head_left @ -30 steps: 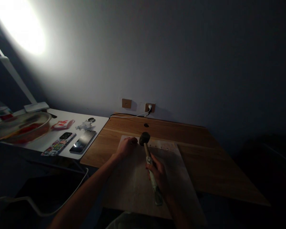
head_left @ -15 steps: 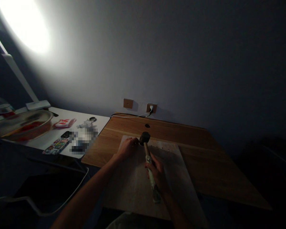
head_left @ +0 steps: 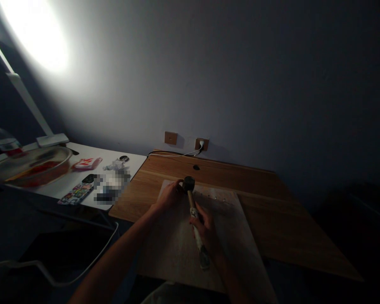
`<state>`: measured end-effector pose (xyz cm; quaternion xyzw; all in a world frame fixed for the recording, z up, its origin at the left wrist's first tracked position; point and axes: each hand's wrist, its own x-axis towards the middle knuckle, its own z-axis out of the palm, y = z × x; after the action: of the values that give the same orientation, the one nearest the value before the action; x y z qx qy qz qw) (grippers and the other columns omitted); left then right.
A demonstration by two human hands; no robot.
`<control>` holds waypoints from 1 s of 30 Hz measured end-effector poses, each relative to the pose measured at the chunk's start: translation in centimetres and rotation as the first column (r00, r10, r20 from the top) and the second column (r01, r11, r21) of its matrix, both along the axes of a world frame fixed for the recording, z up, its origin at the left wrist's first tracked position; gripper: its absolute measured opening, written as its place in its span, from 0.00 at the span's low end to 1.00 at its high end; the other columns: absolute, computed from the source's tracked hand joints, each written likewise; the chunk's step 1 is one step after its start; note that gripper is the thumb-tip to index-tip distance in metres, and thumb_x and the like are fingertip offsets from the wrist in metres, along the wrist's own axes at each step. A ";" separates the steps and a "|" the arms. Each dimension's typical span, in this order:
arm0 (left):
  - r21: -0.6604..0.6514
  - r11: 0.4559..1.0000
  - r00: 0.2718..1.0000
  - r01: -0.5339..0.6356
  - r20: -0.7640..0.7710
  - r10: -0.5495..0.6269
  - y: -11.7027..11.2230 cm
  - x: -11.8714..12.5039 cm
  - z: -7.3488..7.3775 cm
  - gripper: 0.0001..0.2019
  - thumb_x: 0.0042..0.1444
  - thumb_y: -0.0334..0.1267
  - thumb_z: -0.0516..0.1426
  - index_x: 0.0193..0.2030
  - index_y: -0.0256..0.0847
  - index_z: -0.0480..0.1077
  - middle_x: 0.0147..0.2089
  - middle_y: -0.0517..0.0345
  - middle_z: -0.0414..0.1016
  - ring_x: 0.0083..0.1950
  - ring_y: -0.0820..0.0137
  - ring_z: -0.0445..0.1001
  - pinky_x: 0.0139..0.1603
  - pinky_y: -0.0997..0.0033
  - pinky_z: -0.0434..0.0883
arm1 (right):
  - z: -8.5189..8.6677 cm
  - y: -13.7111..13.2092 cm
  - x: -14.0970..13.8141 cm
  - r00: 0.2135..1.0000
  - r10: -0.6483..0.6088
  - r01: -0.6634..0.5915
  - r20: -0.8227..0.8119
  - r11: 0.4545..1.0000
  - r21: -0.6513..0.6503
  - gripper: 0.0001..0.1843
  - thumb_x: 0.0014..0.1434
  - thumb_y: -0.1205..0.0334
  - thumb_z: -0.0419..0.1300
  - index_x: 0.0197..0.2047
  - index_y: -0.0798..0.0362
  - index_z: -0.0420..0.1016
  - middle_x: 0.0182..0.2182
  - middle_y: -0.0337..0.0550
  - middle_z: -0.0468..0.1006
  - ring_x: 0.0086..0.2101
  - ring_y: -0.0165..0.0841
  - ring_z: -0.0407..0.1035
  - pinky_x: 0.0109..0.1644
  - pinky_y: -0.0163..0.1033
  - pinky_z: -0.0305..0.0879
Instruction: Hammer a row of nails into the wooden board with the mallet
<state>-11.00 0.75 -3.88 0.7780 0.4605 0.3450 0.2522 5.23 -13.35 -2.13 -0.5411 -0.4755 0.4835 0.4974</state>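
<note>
My right hand (head_left: 205,230) grips the wooden handle of a black-headed mallet (head_left: 188,184). The mallet head sits low over the far left part of a pale wooden board (head_left: 177,249) that lies on the brown desk (head_left: 272,219). My left hand (head_left: 168,195) rests on the board right beside the mallet head, fingers pinched together; whatever it pinches is too small and dark to make out. A row of small nails (head_left: 213,197) stands along the board's far edge.
A white side table (head_left: 66,185) on the left carries phones (head_left: 79,191), small packets, a glass dish (head_left: 28,166) and a bottle. A lamp arm (head_left: 25,101) rises at the far left. Wall sockets with a white cable (head_left: 200,144) sit behind the desk. A cable hangs below.
The mallet head has swung slightly left and down toward my left hand's fingertips. My right hand has shifted a little left with it. My left hand stays put.
</note>
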 end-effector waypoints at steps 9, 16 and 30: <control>-0.014 1.000 1.000 0.000 -0.014 -0.001 0.2 0.0 -0.4 0.27 0.50 0.23 0.57 0.59 0.40 0.67 0.38 0.58 0.81 0.37 0.68 0.79 0.40 0.71 0.74 | -0.4 0.3 0.2 0.999 0.006 -0.009 0.041 0.998 0.058 0.35 0.53 0.56 0.63 0.65 0.54 0.71 0.35 0.39 0.77 0.33 0.34 0.68 0.39 0.37 0.68; 0.245 0.969 0.998 0.001 -0.063 0.015 -2.5 0.2 1.4 0.21 0.53 0.32 0.61 0.56 0.42 0.69 0.53 0.49 0.71 0.53 0.61 0.72 0.54 0.61 0.72 | 1.5 0.1 2.1 0.997 -0.053 0.054 -0.053 0.998 0.017 0.34 0.52 0.53 0.65 0.62 0.53 0.73 0.27 0.34 0.71 0.22 0.28 0.61 0.24 0.33 0.59; 0.372 0.613 0.668 0.697 -0.646 -0.368 -8.3 6.6 2.0 0.05 0.63 0.30 0.56 0.41 0.40 0.73 0.34 0.52 0.76 0.38 0.63 0.75 0.39 0.65 0.70 | 3.2 -1.3 6.4 0.973 -0.231 0.232 -0.014 0.972 0.037 0.22 0.50 0.51 0.65 0.46 0.53 0.77 0.27 0.37 0.72 0.23 0.29 0.62 0.25 0.35 0.62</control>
<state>-4.39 -7.51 -1.87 0.9804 0.1128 0.1565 -0.0408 11.67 -14.61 1.11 -0.5810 -0.4159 0.4156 0.5628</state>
